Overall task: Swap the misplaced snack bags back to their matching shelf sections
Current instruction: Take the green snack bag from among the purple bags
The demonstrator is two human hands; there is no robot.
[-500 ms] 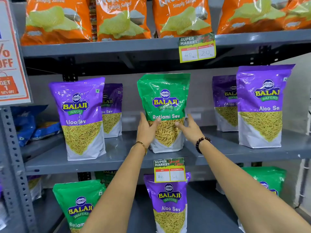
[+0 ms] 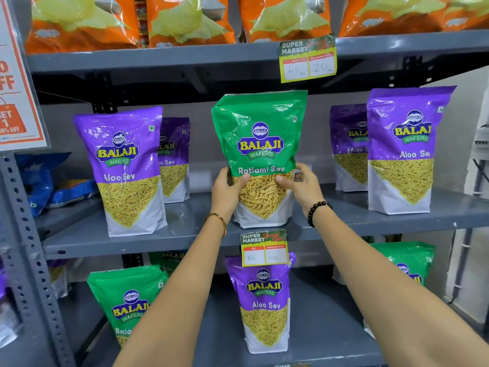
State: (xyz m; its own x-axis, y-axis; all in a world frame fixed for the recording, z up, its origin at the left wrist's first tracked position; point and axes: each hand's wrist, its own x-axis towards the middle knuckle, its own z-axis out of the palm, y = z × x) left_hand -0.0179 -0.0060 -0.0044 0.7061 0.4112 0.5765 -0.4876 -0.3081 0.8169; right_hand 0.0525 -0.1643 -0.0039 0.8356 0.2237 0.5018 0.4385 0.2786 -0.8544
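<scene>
Left hand (image 2: 227, 190) and right hand (image 2: 300, 188) clasped around green plastic Ratlami Sev bag (image 2: 260, 139), one each side. Upright on grey metal middle shelf (image 2: 344, 221), between purple Aloo Sev bags (image 2: 127, 165).

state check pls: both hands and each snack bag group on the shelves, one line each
left hand: gripping green Ratlami Sev bag, left edge
right hand: gripping same bag, right edge
green Ratlami Sev bag: upright, held among purple bags, middle shelf
purple Aloo Sev bag: upright, untouched among green bags, lower shelf
purple middle-shelf bags: upright, untouched
green lower-shelf bags: upright, partly hidden by arm
orange chip bags: shelved, top shelf
</scene>
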